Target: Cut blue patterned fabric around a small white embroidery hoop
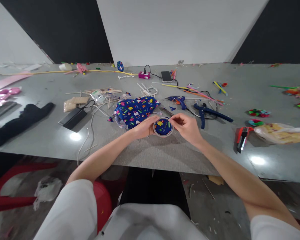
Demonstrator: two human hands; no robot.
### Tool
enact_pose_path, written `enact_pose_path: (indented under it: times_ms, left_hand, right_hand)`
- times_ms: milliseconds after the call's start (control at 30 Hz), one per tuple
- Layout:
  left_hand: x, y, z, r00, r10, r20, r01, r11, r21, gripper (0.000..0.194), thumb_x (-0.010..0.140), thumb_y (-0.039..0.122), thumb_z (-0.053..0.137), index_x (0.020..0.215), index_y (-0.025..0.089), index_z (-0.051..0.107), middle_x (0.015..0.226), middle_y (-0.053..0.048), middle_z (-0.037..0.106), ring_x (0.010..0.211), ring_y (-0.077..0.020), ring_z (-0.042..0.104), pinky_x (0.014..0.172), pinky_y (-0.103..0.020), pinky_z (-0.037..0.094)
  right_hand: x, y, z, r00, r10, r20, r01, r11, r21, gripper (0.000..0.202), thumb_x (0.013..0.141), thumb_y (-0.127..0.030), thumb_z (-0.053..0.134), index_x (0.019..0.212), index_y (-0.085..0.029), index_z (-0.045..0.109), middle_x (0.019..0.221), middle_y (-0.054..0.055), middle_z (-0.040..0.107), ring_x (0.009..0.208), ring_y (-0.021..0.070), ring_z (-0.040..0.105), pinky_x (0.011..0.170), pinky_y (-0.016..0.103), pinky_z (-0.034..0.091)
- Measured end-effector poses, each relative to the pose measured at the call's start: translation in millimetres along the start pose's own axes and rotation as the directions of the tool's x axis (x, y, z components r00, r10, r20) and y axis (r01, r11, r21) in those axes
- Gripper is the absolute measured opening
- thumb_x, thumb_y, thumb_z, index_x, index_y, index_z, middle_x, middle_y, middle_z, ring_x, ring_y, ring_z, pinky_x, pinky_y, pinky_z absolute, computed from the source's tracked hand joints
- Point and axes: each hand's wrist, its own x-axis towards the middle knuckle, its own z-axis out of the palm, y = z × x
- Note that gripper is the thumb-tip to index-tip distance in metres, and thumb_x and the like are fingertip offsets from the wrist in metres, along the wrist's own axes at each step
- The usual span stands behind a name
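Above the table's front edge, my left hand is closed around the left side of a small round piece with a pale rim and dark blue printed cloth inside it. With thumb and forefinger pinched together, my right hand touches its upper right rim. Whether the pinch also holds a bit of cloth edge is too small to tell. Just behind my left hand lies a larger crumpled piece of the same blue printed cloth. A thin tool, partly hidden, points toward the round piece from behind.
Behind my right hand lie a blue glue gun and dark blue pliers-like cutters. A red utility knife and a plastic bag are at right. A black adapter box with cables, a phone and a pink power block also lie here.
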Motion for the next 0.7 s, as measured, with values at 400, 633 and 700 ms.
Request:
enact_pose_path:
  times_ms: [400,633,700]
  left_hand:
    - [2.5,-10.8,3.0,0.987,0.163,-0.017,-0.153,0.956,0.252,0.043,0.091,0.050,0.079,0.119,0.019,0.070,0.108,-0.006,0.072,0.095,-0.0181,0.068,0.081,-0.028,0.053]
    - [9.7,-15.8,-0.3,0.934,0.356,0.026,-0.321,0.808,0.495,0.052,0.098,0.062,0.063,0.124,0.019,0.074,0.113,-0.008,0.073,0.101,-0.0197,0.066,0.090,-0.031,0.049]
    - [9.6,-14.0,-1.1,0.919,0.392,0.045,-0.351,0.759,0.549,0.052,0.100,0.063,0.060,0.123,0.018,0.074,0.115,-0.009,0.073,0.104,-0.0212,0.065,0.093,-0.032,0.050]
  right_hand:
    - [-3.6,-10.6,4.7,0.982,-0.191,-0.009,0.186,0.962,-0.198,0.018,0.098,-0.040,0.070,0.094,-0.023,0.072,0.087,0.004,0.077,0.078,0.0199,0.072,0.074,0.034,0.056]
    - [-5.2,-11.4,6.4,0.956,-0.293,-0.010,0.276,0.913,-0.300,0.019,0.101,-0.042,0.066,0.097,-0.024,0.070,0.087,0.004,0.077,0.078,0.0201,0.071,0.074,0.034,0.055]
    - [-3.2,-11.0,3.2,0.965,-0.264,0.008,0.254,0.919,-0.301,0.021,0.103,-0.045,0.063,0.103,-0.024,0.069,0.092,0.004,0.077,0.082,0.0205,0.072,0.078,0.034,0.055]
